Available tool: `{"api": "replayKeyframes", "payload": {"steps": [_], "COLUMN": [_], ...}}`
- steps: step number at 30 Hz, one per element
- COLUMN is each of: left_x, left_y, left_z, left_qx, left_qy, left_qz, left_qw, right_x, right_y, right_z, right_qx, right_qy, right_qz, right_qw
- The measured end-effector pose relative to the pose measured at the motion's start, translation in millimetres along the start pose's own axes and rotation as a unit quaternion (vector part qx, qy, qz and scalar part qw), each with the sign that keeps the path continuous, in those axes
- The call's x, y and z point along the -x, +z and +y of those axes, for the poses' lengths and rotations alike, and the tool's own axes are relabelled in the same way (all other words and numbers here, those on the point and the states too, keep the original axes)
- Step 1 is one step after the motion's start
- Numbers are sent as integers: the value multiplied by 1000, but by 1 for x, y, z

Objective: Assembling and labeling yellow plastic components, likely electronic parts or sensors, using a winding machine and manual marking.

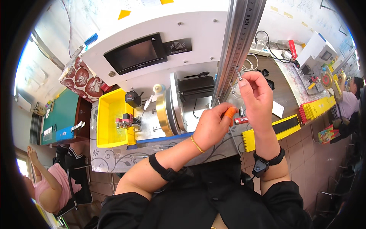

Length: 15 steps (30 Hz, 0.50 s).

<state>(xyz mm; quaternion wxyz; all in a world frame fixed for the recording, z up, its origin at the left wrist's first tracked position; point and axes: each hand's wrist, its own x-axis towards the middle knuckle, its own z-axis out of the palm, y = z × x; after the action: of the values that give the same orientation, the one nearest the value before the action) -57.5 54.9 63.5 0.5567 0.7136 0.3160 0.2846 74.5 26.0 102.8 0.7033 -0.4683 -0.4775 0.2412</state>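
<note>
My right hand point(258, 93) is raised beside the upright metal column point(239, 45) with ruler marks. Its thumb and forefinger pinch at a small shiny metal pin point(239, 76) close to the column's face. Lower and to its left, my left hand point(213, 126) is closed, with an orange sleeve point(230, 112), like a finger cot, at its fingertips. Whatever the left fingers hold, if anything, is hidden. Behind that hand stands a machine with a gold-rimmed wheel point(163, 117) and a white panel point(206, 42) bearing a dark screen point(135, 54).
A yellow bin point(110, 143) stands left of the wheel on the patterned tabletop point(110, 160). Yellow racks point(249, 142) lie to the right, near a red-labelled item point(241, 120) and cables. Other people sit at the far left point(57, 187) and far right point(349, 101).
</note>
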Motion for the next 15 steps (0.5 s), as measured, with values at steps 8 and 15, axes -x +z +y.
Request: {"api": "replayKeyframes", "payload": {"steps": [8, 15], "left_x": [24, 26], "left_y": [1, 2], "left_z": [-32, -48], "left_qx": [129, 156], "left_qy": [-142, -242], "left_qz": [-120, -188], "left_qw": [974, 939], "right_x": [-3, -3], "right_y": [-22, -25], "right_z": [3, -5], "right_qx": [247, 324], "right_qy": [-78, -57], "right_qz": [-65, -170], "right_qw": [964, 929]}}
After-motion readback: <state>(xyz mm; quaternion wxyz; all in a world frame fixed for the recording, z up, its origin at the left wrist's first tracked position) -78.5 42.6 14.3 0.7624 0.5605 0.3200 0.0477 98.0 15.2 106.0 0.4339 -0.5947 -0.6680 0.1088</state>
